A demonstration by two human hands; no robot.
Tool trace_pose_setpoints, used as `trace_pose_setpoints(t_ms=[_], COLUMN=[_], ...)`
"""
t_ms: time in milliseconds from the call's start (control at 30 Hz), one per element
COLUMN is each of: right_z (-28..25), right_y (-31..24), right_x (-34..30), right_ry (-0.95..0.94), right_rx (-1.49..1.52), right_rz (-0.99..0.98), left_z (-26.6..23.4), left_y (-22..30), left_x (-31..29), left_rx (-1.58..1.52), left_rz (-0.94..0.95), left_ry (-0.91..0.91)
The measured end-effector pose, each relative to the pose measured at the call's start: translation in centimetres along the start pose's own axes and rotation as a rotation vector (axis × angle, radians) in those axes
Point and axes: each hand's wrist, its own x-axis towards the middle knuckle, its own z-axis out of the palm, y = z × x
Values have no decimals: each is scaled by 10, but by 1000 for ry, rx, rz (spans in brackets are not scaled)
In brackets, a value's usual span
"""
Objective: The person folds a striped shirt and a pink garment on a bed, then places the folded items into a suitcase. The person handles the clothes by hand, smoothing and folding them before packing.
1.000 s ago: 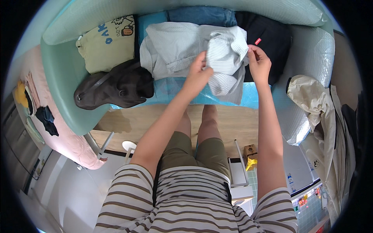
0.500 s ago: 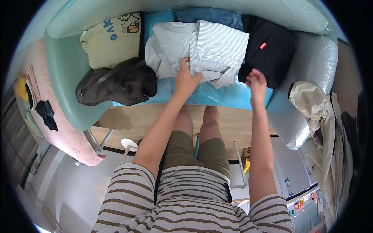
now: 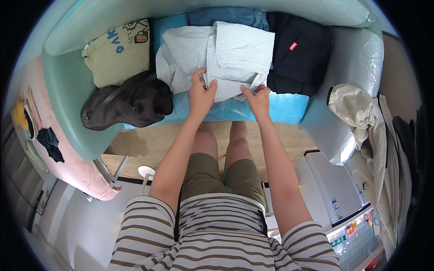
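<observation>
A white shirt with thin grey stripes (image 3: 244,49) lies partly folded in the middle of the sofa. My left hand (image 3: 202,95) is at its lower left edge, thumb and fingers closed on the cloth. At the lower right edge, my right hand (image 3: 257,100) pinches the hem between thumb and fingers. The fingertips of both hands are partly hidden by the fabric. To the left sits a dark brown bag (image 3: 131,104), below a folded cream T-shirt (image 3: 118,54). Folded black clothing (image 3: 298,54) with a small red label lies to the right, and blue jeans (image 3: 228,17) lie behind the shirt.
The green sofa (image 3: 68,95) has quilted silvery covering (image 3: 357,67) at its right and blue covering (image 3: 285,108) along its front. A beige jacket (image 3: 352,108) hangs over the right side. Left, a pink-covered bed (image 3: 68,158) holds several garments. A white stool (image 3: 146,171) stands on the wooden floor.
My right hand has moved left from beside the black clothing to the shirt's lower right edge. My left hand stays at the shirt's left part. The view has shifted slightly.
</observation>
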Motion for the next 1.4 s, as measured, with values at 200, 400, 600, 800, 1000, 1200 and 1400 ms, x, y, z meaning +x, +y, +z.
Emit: trace_pose_setpoints(t_ms=[200, 400, 600, 800, 1000, 1200, 1400], right_z=[-46, -73, -99, -87, -38, -56, -73], right_y=[-45, -13, -46, -77, -120, -116, -83], right_x=[-13, -12, -13, 9, 24, 38, 26], right_ry=[-537, -751, -693, -848, -1035, -754, -490], right_rx=[710, 1242, 1238, 1256, 882, 819, 430], right_rz=[556, 720, 639, 517, 327, 222, 207], left_z=[-17, -17, -11, -19, -35, -45, -30], left_y=[-4, -23, 0, -32, -63, -66, -57], left_x=[3, 4, -4, -16, -36, -43, -46], left_rx=[-624, -374, -589, -198, -235, -219, -373], left_rz=[-493, -346, -510, -501, -769, -790, -406], left_ry=[-179, -260, -293, -175, -281, -326, -128])
